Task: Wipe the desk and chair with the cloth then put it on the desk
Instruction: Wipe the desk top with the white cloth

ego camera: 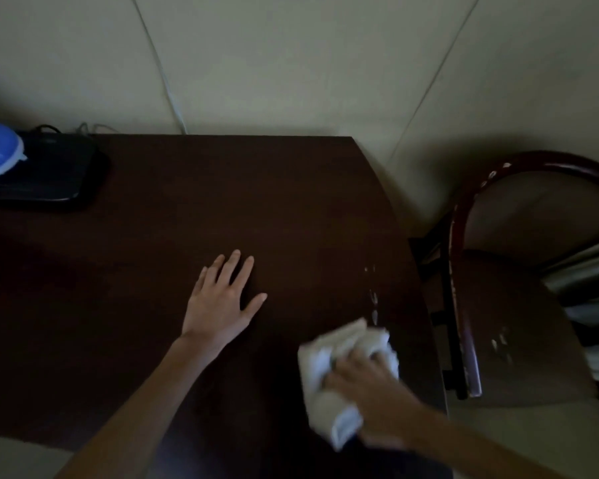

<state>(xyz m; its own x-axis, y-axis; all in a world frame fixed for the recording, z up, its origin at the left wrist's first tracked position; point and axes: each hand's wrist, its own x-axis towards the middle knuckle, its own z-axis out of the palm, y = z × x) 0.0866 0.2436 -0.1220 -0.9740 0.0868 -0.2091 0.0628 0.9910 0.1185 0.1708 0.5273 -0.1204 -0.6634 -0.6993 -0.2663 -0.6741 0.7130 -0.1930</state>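
Left hand (222, 299) flat, fingers spread — right hand (367, 385) closed, blurred.

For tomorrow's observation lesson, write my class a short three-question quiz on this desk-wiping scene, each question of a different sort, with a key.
1. True or false: the left hand lies flat on the desk.
2. Which hand presses the white cloth? A left, B right.
3. Fill in: the chair stands to the desk's ____ side.

Key: 1 true. 2 B, the right hand. 3 right.
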